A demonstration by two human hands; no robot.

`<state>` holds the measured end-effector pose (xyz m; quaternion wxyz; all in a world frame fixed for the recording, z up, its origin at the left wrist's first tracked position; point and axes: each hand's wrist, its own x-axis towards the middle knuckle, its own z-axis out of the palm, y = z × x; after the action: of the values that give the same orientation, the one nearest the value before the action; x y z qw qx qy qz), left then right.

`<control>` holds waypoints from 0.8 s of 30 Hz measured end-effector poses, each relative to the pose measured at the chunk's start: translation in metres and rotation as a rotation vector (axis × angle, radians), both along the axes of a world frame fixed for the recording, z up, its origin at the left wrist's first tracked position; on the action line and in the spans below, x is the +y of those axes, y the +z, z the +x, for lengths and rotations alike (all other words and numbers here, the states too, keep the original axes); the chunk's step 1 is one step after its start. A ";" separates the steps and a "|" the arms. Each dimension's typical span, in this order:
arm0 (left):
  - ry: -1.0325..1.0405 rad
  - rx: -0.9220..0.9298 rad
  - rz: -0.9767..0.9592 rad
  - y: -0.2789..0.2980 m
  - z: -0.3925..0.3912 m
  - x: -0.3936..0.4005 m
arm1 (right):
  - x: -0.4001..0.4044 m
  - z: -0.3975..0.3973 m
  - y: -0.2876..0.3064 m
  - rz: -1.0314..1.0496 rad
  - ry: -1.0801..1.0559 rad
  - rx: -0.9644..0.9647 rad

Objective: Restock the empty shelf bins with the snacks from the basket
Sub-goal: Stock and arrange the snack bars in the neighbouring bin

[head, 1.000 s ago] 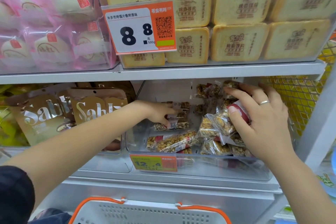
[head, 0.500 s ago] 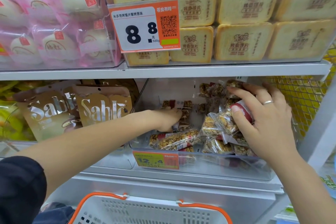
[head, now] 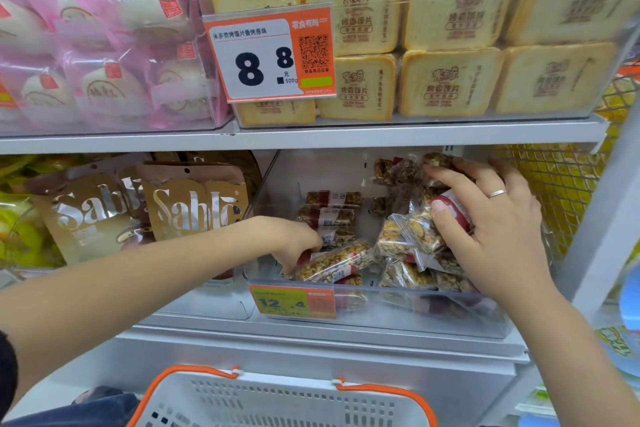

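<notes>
At centre frame, inside a clear plastic bin point(head: 381, 315) on the lower shelf, the left hand point(head: 294, 246) curls closed around a glossy wrapped nut bar point(head: 334, 262), while the right hand point(head: 491, 229), fingers spread, presses against a heap of crinkly snack packets point(head: 405, 239). A white perforated basket point(head: 277, 402) sits at bottom centre.

Both forearms are bare from the elbow down. The left arm shows the edge of a dark, near-black sleeve point(head: 6, 367) at the upper arm. The right hand point(head: 495, 236) wears a plain, thin silver ring point(head: 497, 193) on one finger. The left hand point(head: 294, 241) wears nothing visible. A patch of blue denim point(head: 100, 407) shows at the bottom left.
</notes>
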<state>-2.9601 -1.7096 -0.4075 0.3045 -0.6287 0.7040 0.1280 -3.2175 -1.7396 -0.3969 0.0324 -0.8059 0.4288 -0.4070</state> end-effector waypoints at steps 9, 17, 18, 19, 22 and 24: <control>0.066 0.141 -0.269 0.005 0.006 -0.001 | -0.001 0.000 0.001 0.013 0.007 0.008; 0.094 0.410 -0.307 0.005 -0.016 0.014 | -0.001 0.002 0.002 0.008 0.002 0.004; 0.138 0.472 -0.381 0.010 -0.012 0.009 | -0.001 0.002 0.002 0.009 0.003 0.008; 0.167 0.501 -0.450 0.015 -0.009 0.002 | -0.001 0.002 0.001 0.008 0.002 0.013; 0.147 0.292 -0.552 0.013 0.000 -0.008 | -0.001 0.001 0.002 0.001 0.000 0.015; 0.107 0.234 -0.667 0.008 -0.003 -0.004 | -0.001 -0.001 0.002 -0.009 0.003 0.014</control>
<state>-2.9626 -1.7131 -0.3990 -0.0074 -0.7106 0.7032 -0.0219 -3.2180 -1.7407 -0.3952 0.0263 -0.8095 0.4260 -0.4033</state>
